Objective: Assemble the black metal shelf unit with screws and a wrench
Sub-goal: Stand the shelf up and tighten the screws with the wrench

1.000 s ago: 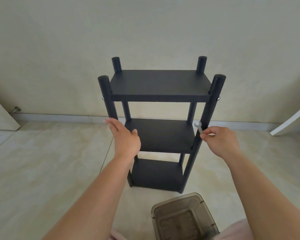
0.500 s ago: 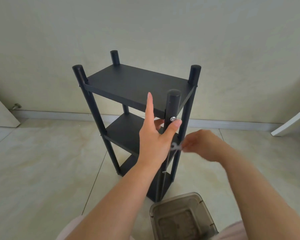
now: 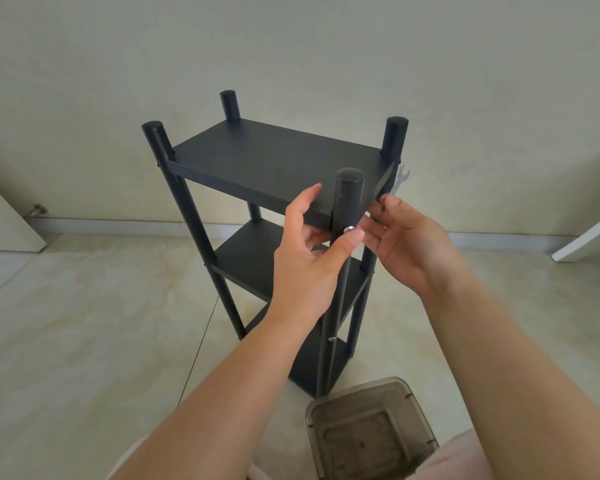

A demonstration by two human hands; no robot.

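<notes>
You've swung the shelf unit [image 3: 274, 168] round since a sec ago: it was square-on w/ your hands at the mid tier, now a corner post [image 3: 349, 195] faces you and both hands are up at the top tier. Your left hand [image 3: 309, 258] wraps the post, thumb tip pressed just under the silver screw [image 3: 349, 229], other fingers curled round behind and under the top shelf edge. Your right hand [image 3: 406, 244] sits just right of the post, fingers loosely spread; the wrench [image 3: 399, 180] sticks up beyond its fingertips, beside the far-right post, and looks pinched there, but the grip itself is hidden so can't tell for sure. Reads as you moving on to tighten this top corner screw, approx late in the job: all three tiers are up and the unit stands on the floor [image 3: 66, 341]. A smoky plastic box [image 3: 371, 431] sits near its foot, close to you. No brand, label or writing readable anywhere.
</notes>
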